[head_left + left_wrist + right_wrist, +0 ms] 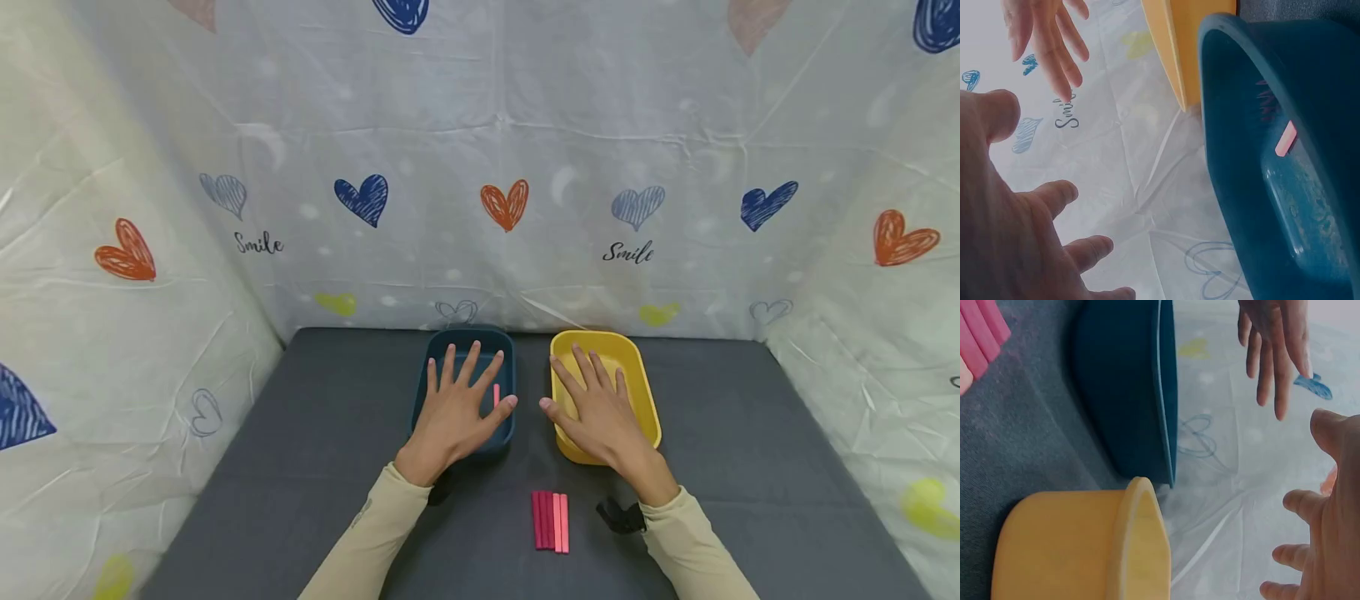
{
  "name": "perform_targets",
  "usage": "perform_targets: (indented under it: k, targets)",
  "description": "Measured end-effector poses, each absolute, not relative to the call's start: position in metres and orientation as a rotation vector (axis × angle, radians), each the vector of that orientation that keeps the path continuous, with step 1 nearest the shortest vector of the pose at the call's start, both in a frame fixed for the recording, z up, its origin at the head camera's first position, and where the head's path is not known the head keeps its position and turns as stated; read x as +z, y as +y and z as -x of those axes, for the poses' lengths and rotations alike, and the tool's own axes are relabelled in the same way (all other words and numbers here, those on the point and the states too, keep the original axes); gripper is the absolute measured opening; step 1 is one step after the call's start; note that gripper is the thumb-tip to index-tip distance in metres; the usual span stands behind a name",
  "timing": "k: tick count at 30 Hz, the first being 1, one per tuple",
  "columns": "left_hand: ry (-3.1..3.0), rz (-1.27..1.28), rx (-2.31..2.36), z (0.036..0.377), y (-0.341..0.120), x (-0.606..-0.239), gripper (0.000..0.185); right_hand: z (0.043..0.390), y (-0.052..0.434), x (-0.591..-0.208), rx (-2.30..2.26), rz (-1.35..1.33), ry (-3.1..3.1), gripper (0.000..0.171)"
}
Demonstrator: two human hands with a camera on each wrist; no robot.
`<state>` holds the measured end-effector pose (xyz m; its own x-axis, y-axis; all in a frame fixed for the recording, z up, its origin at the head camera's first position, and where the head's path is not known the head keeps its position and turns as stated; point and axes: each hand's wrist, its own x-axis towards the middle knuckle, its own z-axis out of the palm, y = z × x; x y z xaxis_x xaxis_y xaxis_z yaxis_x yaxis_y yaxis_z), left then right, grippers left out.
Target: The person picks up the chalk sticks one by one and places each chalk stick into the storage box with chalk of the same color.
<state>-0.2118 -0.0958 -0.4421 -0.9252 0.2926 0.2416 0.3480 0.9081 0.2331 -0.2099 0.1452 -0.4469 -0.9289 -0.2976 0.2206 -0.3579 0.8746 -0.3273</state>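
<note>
My left hand (454,418) is held palm down above the dark blue bin (487,337), its fingers straight and spread. Inside that bin a light pink stick (496,394) shows between thumb and forefinger in the head view. Over the yellow bin (641,404) hovers my right hand (606,419), also spread flat. Both palms are bare of any object. In front of the bins, several flat sticks (550,522) lie side by side on the table, some dark pink and some light pink.
A dark grey cloth (337,417) covers the table. The two bins stand at its back edge, a narrow gap between them. Behind and beside the table hangs a white curtain (420,250) printed with hearts. Black straps (621,516) show at the wrists.
</note>
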Motion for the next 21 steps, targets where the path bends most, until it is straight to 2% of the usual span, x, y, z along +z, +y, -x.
perform_targets:
  k: [21]
  targets:
    - [-2.786,0.530,-0.410,0.202,-0.110,-0.460,0.066,0.184,0.159,-0.465,0.641,-0.563,-2.774,0.061]
